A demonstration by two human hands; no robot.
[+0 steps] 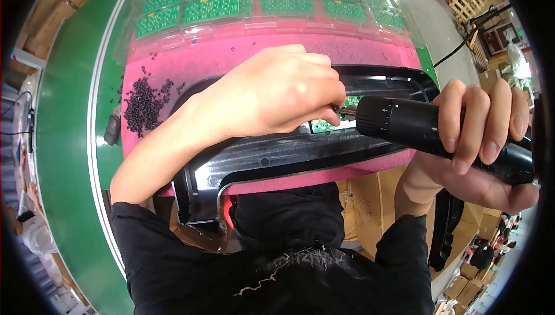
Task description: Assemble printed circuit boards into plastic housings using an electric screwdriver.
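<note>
Left hand pinches screw at circuit board; right hand grips electric screwdriver; we keep bit square w/ board

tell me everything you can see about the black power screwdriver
The black power screwdriver is a thick matt cylinder, plastic by the look, with a ridged collar marked by small pale ticks near its front. It lies nearly level, tip pointing left at a small green circuit board on the black plastic housing. The right hand wraps its body; the left hand pinches at its metal bit, mostly hiding it.
</note>
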